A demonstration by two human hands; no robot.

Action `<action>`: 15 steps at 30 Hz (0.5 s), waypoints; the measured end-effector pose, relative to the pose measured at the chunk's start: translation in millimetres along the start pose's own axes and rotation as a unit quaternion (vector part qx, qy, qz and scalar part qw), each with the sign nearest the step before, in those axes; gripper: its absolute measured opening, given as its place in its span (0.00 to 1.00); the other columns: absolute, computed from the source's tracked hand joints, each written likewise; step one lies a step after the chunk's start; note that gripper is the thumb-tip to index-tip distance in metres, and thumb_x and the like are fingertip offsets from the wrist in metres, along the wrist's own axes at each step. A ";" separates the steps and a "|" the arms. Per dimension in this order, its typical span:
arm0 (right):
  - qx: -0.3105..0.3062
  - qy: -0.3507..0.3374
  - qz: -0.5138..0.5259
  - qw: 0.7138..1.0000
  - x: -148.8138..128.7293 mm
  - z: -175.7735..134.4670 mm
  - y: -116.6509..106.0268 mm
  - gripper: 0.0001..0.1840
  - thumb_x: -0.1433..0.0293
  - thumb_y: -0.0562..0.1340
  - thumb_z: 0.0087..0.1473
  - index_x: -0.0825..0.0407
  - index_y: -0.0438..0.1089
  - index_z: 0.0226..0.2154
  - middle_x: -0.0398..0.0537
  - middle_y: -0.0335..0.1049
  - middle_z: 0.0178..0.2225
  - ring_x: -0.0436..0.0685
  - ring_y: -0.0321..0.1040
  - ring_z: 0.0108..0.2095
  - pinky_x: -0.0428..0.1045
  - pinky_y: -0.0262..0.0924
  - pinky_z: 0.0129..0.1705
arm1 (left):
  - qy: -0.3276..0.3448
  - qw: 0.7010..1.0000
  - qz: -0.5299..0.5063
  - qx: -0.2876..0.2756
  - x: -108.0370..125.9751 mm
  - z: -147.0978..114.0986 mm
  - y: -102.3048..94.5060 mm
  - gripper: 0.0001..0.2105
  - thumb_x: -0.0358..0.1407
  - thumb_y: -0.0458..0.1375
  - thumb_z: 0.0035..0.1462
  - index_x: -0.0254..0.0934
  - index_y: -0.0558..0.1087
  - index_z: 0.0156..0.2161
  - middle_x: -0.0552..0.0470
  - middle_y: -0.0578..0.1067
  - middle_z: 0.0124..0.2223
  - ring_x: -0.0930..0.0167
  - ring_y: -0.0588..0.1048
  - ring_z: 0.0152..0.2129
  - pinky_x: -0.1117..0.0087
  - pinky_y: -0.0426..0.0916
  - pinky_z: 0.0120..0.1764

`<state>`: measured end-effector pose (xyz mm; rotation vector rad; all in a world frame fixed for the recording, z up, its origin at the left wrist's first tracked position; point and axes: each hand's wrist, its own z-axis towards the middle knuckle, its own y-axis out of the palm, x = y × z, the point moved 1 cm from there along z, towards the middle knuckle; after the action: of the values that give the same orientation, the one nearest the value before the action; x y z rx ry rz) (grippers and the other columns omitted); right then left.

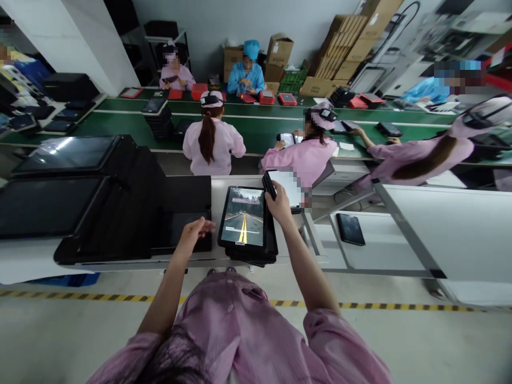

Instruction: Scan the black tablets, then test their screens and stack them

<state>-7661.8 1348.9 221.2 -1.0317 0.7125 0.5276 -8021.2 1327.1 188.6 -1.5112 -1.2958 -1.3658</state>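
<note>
Though a lit tablet (244, 221) lies stacked, the right hand (280, 205) clasps an apparently unplaced black device (268, 183), the left hand (194, 232) half-open, empty.

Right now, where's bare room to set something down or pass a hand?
The white shelf at right is bare around a lone dark tablet. Beyond the left hand, a narrow bench strip between the black stack and the lit tablet might pass a hand. Crowded: the left, with dark screens, and beneath the lit tablet, where dark devices pile.
</note>
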 end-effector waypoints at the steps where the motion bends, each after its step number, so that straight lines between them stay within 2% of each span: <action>1: 0.005 0.025 0.022 0.999 3.6 2.2 2.3 0.36 0.55 0.60 0.68 0.50 0.63 0.72 0.63 0.69 0.69 0.71 0.65 0.70 0.70 0.57 0.75 | 0.020 1.000 0.000 0.022 2.1 12.2 6.0 0.33 0.66 0.62 0.61 0.36 0.86 0.48 0.37 0.86 0.55 0.56 0.85 0.51 0.69 0.73 0.38; 2: -0.001 0.042 0.046 0.998 6.8 4.3 5.1 0.36 0.53 0.61 0.67 0.50 0.64 0.71 0.62 0.70 0.68 0.70 0.67 0.69 0.69 0.59 0.74 | 0.033 0.999 -0.001 0.024 3.9 24.6 14.8 0.34 0.66 0.62 0.62 0.39 0.85 0.56 0.37 0.82 0.63 0.53 0.80 0.61 0.66 0.75 0.45; 4: -0.012 0.063 0.089 0.994 11.6 8.2 11.5 0.37 0.49 0.61 0.66 0.50 0.67 0.69 0.60 0.73 0.66 0.69 0.70 0.67 0.67 0.61 0.73 | 0.034 0.999 -0.013 -0.004 6.7 47.6 36.9 0.37 0.66 0.61 0.63 0.42 0.80 0.64 0.40 0.76 0.70 0.50 0.71 0.70 0.59 0.76 0.55; 6: -0.009 0.084 0.121 0.989 13.6 11.4 17.3 0.37 0.46 0.61 0.64 0.50 0.70 0.67 0.60 0.76 0.63 0.68 0.73 0.64 0.65 0.63 0.71 | 0.031 0.998 -0.037 -0.051 9.0 63.5 58.8 0.38 0.67 0.59 0.64 0.41 0.77 0.67 0.40 0.76 0.70 0.49 0.72 0.69 0.54 0.74 0.62; 9: 0.006 0.091 0.144 0.985 10.2 11.7 21.3 0.36 0.43 0.57 0.65 0.52 0.76 0.59 0.59 0.80 0.59 0.68 0.74 0.60 0.62 0.65 0.67 | 0.043 0.993 -0.059 -0.095 11.8 70.2 80.1 0.38 0.66 0.57 0.67 0.41 0.75 0.69 0.42 0.77 0.69 0.50 0.73 0.68 0.54 0.71 0.66; 12: 0.035 0.083 0.136 0.987 2.9 4.4 18.8 0.34 0.44 0.53 0.69 0.52 0.80 0.51 0.58 0.81 0.55 0.67 0.75 0.56 0.59 0.67 0.62 | 0.046 0.992 -0.075 -0.094 13.3 65.5 88.1 0.36 0.65 0.54 0.70 0.42 0.73 0.70 0.45 0.76 0.70 0.53 0.73 0.69 0.57 0.70 0.67; 15: 0.058 0.085 0.112 0.988 -2.5 -3.1 15.3 0.32 0.47 0.51 0.71 0.52 0.80 0.50 0.57 0.82 0.50 0.66 0.76 0.51 0.58 0.68 0.58 | 0.043 0.990 -0.089 -0.101 14.4 62.0 92.0 0.36 0.64 0.53 0.71 0.42 0.72 0.71 0.46 0.77 0.70 0.54 0.74 0.68 0.57 0.69 0.69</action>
<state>-7674.9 1352.4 213.1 -0.8998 1.0067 0.5897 -7917.3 1366.4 201.5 -1.4773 -1.2945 -1.7032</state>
